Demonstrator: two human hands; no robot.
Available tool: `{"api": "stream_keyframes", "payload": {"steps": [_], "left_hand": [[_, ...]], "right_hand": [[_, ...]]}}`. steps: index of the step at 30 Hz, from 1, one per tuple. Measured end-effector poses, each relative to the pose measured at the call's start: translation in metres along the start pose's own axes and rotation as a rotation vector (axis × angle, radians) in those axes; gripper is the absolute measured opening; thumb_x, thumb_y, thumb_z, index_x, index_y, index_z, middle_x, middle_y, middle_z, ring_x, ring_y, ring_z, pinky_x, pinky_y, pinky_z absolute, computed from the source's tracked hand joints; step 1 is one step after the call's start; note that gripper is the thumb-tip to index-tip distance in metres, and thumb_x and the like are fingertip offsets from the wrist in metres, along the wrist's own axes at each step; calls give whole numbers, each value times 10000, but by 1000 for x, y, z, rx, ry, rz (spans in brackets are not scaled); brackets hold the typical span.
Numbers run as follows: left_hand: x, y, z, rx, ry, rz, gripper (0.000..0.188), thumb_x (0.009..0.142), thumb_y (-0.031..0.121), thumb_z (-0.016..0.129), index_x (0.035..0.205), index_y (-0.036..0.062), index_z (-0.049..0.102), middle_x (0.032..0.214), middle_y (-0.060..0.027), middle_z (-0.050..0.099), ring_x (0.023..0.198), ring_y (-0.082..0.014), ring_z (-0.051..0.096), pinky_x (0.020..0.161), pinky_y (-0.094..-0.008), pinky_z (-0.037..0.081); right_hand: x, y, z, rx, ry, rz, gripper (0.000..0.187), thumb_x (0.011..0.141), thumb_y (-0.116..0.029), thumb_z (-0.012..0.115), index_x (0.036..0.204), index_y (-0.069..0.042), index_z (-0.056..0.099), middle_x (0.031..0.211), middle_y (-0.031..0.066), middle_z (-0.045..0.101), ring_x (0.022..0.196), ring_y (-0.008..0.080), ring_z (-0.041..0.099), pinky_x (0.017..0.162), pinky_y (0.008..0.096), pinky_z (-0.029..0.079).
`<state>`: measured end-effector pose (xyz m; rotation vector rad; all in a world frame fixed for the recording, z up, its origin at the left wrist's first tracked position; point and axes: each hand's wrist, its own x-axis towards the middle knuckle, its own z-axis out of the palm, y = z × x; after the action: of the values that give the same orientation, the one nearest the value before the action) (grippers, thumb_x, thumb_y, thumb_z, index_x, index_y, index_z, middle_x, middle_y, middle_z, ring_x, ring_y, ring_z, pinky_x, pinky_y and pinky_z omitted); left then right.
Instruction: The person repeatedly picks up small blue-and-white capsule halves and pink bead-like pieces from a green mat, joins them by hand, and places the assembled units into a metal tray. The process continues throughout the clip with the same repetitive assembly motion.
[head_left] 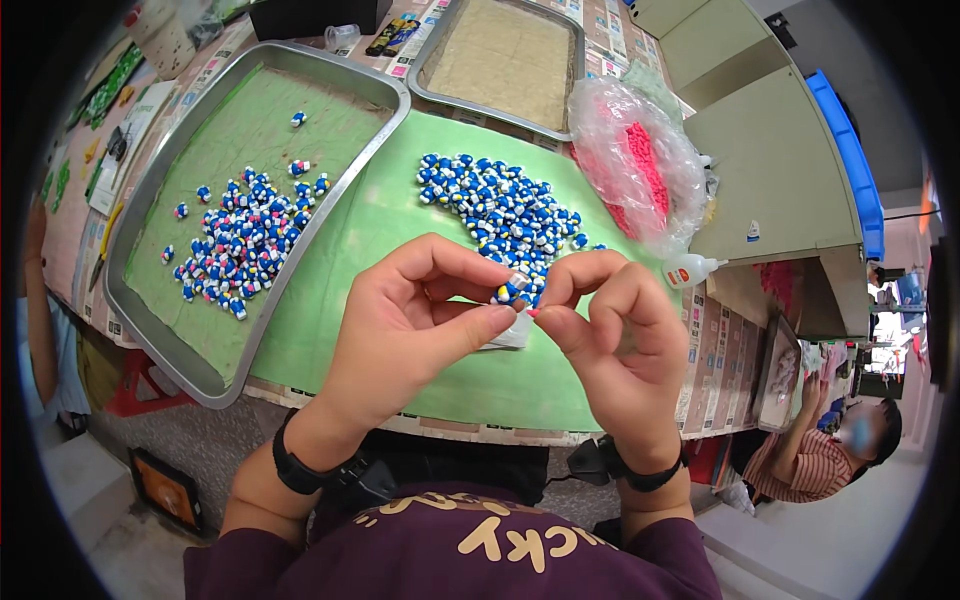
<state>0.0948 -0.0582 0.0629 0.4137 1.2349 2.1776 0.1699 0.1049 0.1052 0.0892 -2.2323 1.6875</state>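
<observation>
My left hand (410, 315) is closed, pinching a small blue, white and yellow figurine (507, 294) between thumb and fingertips. Close against it, my right hand (625, 330) pinches a tiny pink piece (533, 312) that meets the figurine or almost does; the fingertips hide which. Just beyond my hands, a pile of similar blue and white figurines (505, 200) lies on the green sheet (330, 310). Under my fingertips a pale flat object (512, 336) is partly covered.
To the left, a metal tray (240, 375) holds figurines, several with pink parts. Another metal tray (500, 60) stands at the back. A clear bag with pink pieces (645, 165) and a white glue bottle (690, 270) sit at right, beside a grey cabinet (770, 170). Another person (825, 460) sits far right.
</observation>
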Motion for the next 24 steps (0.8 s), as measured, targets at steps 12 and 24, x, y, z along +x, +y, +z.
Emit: {"api": "stream_keyframes", "payload": {"steps": [12, 24], "left_hand": [[-4, -2, 10, 269, 4, 284, 204, 800, -122, 690, 983, -37, 660, 1007, -116, 651, 934, -179, 667, 804, -281, 583], [-1, 17, -31, 841, 173, 646, 173, 756, -113, 701, 867, 13, 661, 873, -92, 672, 758, -154, 642, 670, -274, 512]], "right_hand": [[-6, 9, 11, -143, 86, -87, 308, 823, 66, 695, 747, -74, 431, 884, 91, 592, 759, 151, 547, 713, 275, 434], [-9, 12, -61, -148, 140, 165, 344, 761, 67, 733, 761, -73, 419, 856, 52, 545, 790, 123, 530, 724, 263, 453]]}}
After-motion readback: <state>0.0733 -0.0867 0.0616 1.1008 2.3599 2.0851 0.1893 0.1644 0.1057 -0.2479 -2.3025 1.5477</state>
